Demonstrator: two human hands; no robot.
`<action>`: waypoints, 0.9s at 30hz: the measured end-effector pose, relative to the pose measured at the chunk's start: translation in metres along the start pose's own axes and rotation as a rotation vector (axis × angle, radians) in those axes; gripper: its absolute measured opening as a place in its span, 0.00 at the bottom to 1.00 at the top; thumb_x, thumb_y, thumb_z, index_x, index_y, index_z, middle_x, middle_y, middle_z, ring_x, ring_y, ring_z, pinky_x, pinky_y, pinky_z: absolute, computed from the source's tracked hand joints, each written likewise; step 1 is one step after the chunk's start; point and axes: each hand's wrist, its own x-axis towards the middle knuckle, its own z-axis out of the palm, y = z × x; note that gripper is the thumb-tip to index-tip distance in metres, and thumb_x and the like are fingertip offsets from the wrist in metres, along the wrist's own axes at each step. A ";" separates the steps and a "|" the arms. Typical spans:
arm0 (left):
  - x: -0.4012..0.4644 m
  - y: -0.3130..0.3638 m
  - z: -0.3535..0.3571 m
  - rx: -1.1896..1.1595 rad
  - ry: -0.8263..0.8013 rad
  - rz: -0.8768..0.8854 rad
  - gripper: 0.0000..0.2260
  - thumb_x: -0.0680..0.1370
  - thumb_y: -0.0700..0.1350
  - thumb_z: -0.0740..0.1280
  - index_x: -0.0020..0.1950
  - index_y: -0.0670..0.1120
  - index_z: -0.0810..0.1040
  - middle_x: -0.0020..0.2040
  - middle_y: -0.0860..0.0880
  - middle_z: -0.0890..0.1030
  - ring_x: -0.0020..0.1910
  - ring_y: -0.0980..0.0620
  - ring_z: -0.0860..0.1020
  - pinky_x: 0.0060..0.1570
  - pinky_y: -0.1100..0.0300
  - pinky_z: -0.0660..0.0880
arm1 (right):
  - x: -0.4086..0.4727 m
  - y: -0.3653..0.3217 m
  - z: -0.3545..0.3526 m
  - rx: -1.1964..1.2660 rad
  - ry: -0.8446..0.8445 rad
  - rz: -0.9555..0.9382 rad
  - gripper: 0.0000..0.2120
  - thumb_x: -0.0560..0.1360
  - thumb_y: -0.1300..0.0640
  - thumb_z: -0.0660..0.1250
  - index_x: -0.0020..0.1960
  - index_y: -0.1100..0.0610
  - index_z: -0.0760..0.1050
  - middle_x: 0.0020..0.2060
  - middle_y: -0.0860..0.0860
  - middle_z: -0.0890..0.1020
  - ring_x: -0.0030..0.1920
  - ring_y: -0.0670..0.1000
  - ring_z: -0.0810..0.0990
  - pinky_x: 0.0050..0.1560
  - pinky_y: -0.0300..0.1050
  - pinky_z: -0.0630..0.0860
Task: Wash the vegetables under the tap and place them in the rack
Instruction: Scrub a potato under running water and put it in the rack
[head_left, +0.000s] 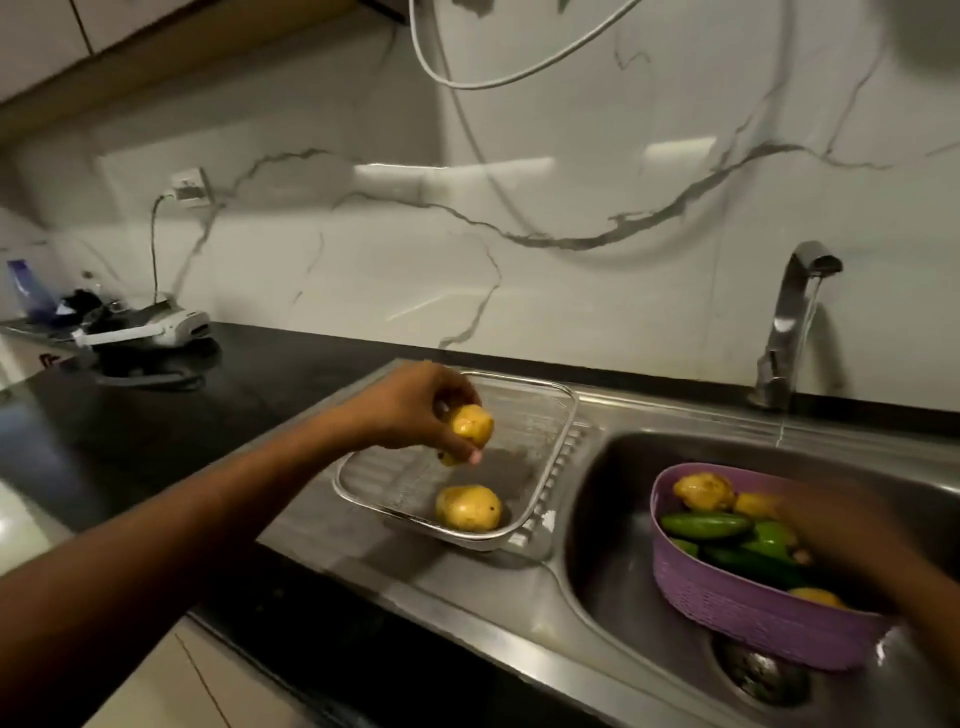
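1. Marble-veined wall behind a black worktop (291, 374); steel sink (613, 582) with tap (789, 322) running.
2. Left hand (415, 410) over the wire rack (550, 395), grip curled round a yellow potato (472, 423).
3. Second potato (469, 507) lying in the rack's near corner.
4. Purple basket (737, 608) in the sink, holding cucumbers (706, 525) and more potatoes.
5. Right hand (831, 525) blurred over the basket; grip impossible to judge.

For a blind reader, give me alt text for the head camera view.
A left hand holds a potato over a steel rack containing another potato. The blurred right hand reaches into a purple basket of vegetables in the sink; the tap runs.
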 end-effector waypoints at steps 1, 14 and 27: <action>-0.003 -0.009 -0.002 0.073 -0.030 -0.027 0.27 0.62 0.58 0.83 0.58 0.53 0.82 0.49 0.56 0.83 0.47 0.59 0.81 0.48 0.59 0.81 | 0.000 0.000 0.000 0.005 -0.003 -0.008 0.11 0.79 0.58 0.69 0.40 0.58 0.83 0.28 0.54 0.84 0.30 0.55 0.86 0.45 0.56 0.84; -0.008 -0.031 -0.012 0.424 -0.493 -0.059 0.25 0.70 0.56 0.79 0.66 0.56 0.80 0.56 0.57 0.82 0.38 0.65 0.75 0.35 0.75 0.67 | -0.002 0.001 0.002 0.027 -0.012 -0.003 0.10 0.80 0.59 0.69 0.41 0.59 0.84 0.28 0.55 0.84 0.30 0.58 0.86 0.45 0.62 0.84; 0.018 0.073 0.014 0.051 0.135 0.316 0.14 0.75 0.59 0.73 0.59 0.57 0.82 0.47 0.61 0.83 0.46 0.65 0.81 0.45 0.62 0.80 | -0.010 -0.010 0.002 0.066 0.043 -0.011 0.09 0.75 0.57 0.68 0.38 0.57 0.82 0.27 0.51 0.84 0.28 0.50 0.85 0.44 0.54 0.85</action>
